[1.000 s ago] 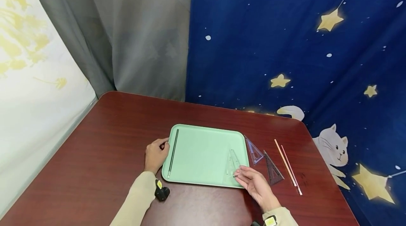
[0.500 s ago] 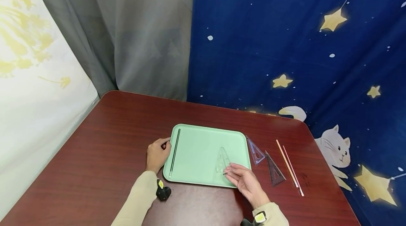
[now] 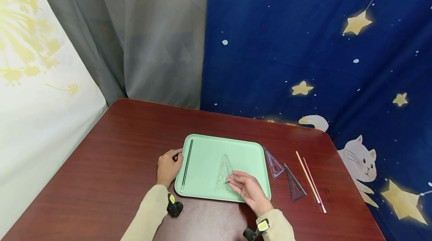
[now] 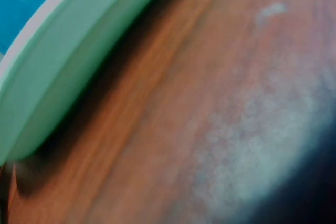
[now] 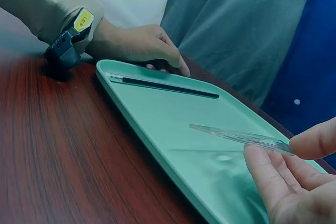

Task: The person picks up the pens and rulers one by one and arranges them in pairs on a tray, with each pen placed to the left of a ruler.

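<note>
A: Where does the clear set square [image 3: 222, 169] lie relative to the right hand [image 3: 249, 190]?

B: Pinched near one corner between thumb and fingertips, it extends leftward from them, raised over the green tray [image 3: 209, 151]. The right-wrist view shows it nearly edge-on, apart from the tray floor.

A: And the left hand [image 3: 168, 167]?

B: At the tray's left rim, touching it; whether it grips the rim or merely rests there, I cannot tell.

A: Is any writing legible?

B: The black wrist unit [image 5: 64, 48] at the left wrist bears a yellow label [image 5: 83, 20], apparently beginning "LE"; the remainder is too small to read.

A: The counts?

B: Set squares, three: the clear one in hand; a blue set square [image 3: 272, 164] just beside the tray's right rim; a dark set square [image 3: 292, 186] near it on the red-brown table [image 3: 135, 151]. Pencils, three: a black pencil [image 3: 187, 164] inside the tray along its left edge; a peach pencil [image 3: 308, 177] and a pink pencil [image 3: 314, 185] nearly side by side, farther right. Trays, one.
</note>
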{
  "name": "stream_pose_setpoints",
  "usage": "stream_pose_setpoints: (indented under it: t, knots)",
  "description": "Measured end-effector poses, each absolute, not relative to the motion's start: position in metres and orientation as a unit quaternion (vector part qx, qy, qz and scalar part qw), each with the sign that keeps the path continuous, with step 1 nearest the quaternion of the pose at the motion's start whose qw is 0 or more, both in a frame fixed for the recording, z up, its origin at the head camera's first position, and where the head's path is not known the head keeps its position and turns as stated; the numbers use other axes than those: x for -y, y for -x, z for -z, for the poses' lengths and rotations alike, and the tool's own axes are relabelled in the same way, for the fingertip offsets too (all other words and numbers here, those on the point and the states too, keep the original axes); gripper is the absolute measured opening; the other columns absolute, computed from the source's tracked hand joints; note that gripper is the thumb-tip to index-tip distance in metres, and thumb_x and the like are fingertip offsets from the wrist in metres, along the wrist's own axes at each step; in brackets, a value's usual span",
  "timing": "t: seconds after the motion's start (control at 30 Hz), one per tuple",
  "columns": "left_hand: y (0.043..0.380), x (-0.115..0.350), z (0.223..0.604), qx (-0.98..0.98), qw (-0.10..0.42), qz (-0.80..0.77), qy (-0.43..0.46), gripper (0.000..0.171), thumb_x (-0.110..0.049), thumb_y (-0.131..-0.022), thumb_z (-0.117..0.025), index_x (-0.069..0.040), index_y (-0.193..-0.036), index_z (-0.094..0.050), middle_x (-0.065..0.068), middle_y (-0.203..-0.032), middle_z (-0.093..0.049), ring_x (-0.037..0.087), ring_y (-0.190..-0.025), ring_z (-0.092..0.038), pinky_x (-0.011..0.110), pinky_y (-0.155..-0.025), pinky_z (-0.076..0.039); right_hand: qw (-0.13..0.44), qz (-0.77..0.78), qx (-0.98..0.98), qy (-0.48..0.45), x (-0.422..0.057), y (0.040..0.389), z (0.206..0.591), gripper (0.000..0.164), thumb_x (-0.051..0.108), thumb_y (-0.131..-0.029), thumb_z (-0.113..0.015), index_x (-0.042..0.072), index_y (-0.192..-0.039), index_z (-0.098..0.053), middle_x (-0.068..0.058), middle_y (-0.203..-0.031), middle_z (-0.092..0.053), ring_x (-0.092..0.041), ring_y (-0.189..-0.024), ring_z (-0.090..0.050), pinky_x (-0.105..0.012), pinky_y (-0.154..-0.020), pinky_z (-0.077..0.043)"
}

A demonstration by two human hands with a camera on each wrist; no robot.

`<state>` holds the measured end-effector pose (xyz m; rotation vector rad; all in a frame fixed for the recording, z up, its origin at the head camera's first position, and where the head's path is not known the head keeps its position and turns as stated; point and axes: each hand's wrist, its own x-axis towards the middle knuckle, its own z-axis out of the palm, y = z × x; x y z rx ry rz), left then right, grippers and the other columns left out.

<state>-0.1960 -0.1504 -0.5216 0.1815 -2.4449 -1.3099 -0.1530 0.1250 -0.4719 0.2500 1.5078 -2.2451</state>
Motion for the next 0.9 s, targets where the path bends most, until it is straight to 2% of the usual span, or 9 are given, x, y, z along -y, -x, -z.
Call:
stream_pose_setpoints:
  t: [0.43,0.9]
  knots:
    - [0.198,0.15,0.522,0.863,0.204,0.458,-0.067,0.024,-0.013,-0.087,-0.058,-0.012,-0.102,-0.076,0.002,-0.08,-0.069,0.013,-0.062,-0.052,0.026,-0.059,-0.041,0.223,0.803,-0.548,-0.071,-0.094,0.161,0.476,0.045,-0.002,-0.095,-0.042,-0.022,-0.134,-0.033,-0.005,-0.093,-0.066,-0.012,-0.09,-0.067,-0.028,-0.089,-0.051]
    - [0.196,0.149,0.521,0.865,0.193,0.458,-0.073,0.024,-0.013,-0.087,-0.058,-0.013,-0.103,-0.076,0.003,-0.082,-0.069,0.012,-0.061,-0.052,0.025,-0.059,-0.04,0.231,0.791,-0.565,-0.048,-0.058,0.169,0.477,0.04,-0.003,-0.093,-0.049,-0.02,-0.129,-0.041,-0.01,-0.097,-0.066,-0.013,-0.09,-0.065,-0.03,-0.088,-0.052]
